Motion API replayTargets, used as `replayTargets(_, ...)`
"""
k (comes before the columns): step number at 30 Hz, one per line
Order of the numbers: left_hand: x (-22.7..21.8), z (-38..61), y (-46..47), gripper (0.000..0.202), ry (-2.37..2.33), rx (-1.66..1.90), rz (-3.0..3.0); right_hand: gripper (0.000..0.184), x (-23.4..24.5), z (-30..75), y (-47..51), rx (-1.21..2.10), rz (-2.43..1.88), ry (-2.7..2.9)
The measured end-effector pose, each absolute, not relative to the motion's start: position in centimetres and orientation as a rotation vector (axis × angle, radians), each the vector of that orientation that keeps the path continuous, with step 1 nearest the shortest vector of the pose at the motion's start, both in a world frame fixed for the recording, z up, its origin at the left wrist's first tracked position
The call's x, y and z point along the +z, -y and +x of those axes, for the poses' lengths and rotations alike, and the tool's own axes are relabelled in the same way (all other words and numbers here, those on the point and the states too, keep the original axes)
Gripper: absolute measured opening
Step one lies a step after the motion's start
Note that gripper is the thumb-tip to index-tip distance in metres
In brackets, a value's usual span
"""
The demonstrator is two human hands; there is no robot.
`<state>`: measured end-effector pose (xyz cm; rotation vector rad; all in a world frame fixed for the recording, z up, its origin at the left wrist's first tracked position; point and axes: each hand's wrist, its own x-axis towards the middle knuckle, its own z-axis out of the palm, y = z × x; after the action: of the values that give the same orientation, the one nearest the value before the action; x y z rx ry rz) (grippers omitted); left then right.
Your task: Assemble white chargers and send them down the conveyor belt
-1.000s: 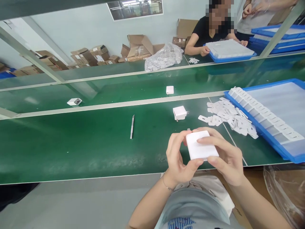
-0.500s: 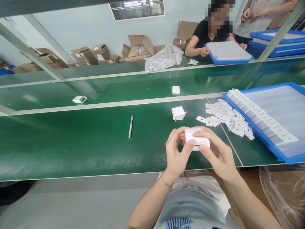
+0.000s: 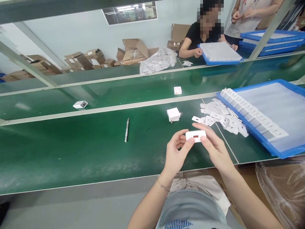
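Observation:
Between my two hands I hold a white USB charger [image 3: 195,134], its face with the red USB slot turned up toward me. My left hand [image 3: 177,149] grips its left end, thumb on the front face. My right hand [image 3: 215,148] pinches the right end, thumb in front and fingers behind. Just beyond, on the green bench, lies another white charger [image 3: 173,114] with its plug prongs showing. To the right of that is a heap of flat white slotted plates [image 3: 222,116].
A craft knife [image 3: 127,129] lies on the bench to the left. At right sits a blue tray [image 3: 269,149] holding a row of white pieces [image 3: 254,111]. Two white chargers [image 3: 177,90] [image 3: 80,104] rest on the belt beyond. Across it a person [image 3: 190,44] holds a tray.
The charger in my hands has tilted, so its slotted face now shows fully where its broad top showed before. Both hands still hold it. The whole view has shifted slightly.

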<state>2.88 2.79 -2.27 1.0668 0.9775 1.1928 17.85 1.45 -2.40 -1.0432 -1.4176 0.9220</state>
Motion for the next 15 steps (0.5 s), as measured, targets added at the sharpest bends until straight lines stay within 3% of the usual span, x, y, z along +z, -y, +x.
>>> replayTargets(4, -2.2, 3.4, -3.1, 0.050, -0.840, 1.037, 0.922, 0.047, -3.3, 18.9, -0.9, 0.937, -1.043, 1.503)
replayTargets(8, -2.0, 3.8, -2.5, 0.061, -0.794, 0.847, 0.919, 0.030, -3.1, 22.0, 0.1, 0.656, -1.202, 1.316)
replayTargets(10, -1.9, 3.1, -2.1, 0.063, -0.797, 0.843, 0.953, 0.032, -1.9, 25.0, 1.2, 0.484, -1.296, 1.112)
replayTargets(13, -1.8, 0.8, -2.1, 0.048, -0.913, 0.843, 1.023, 0.042, 0.5, 30.6, 3.3, 0.261, -1.529, 0.841)
replayTargets(15, -1.9, -0.8, -2.8, 0.041, -1.046, 0.811, 1.041, 0.036, 1.7, 34.2, 4.3, 0.216, -1.820, 0.809)
